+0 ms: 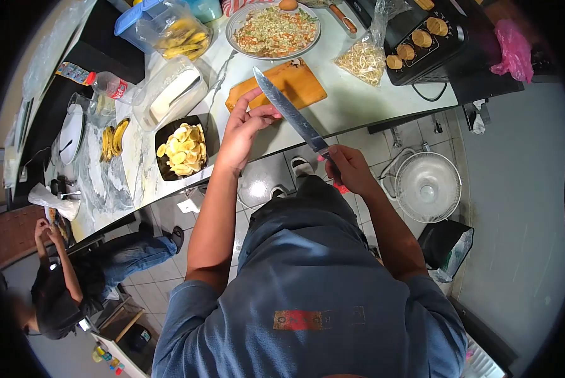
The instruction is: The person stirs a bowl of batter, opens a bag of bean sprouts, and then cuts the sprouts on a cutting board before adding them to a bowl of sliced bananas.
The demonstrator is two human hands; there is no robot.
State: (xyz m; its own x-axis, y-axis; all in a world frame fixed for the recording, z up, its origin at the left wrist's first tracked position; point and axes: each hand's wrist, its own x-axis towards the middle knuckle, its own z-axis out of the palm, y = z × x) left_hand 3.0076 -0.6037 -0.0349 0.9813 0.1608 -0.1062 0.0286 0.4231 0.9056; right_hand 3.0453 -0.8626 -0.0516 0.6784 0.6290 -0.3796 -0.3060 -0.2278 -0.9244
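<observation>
My right hand [351, 169] is wrapped round the dark handle of a long kitchen knife [290, 113]. Its blade slants up and to the left, with the tip over the wooden cutting board [309, 85]. My left hand [243, 129] is open beside the blade, fingers apart and pointing towards the board's near edge. To the left of that hand stands a black tray [158, 142] piled with pale yellow slices [185, 150]. Beyond the board is a large plate [230, 34] of chopped vegetables [273, 31], with an egg [288, 4] at its far side.
A plastic container [200, 94] with white contents, bananas [113, 138] and a bottle [109, 85] occupy the left counter. A bag of sprouts [364, 60] lies near the black stove [430, 57]. A white basket fan [428, 187] stands on the floor at right. Another person [68, 283] sits at left.
</observation>
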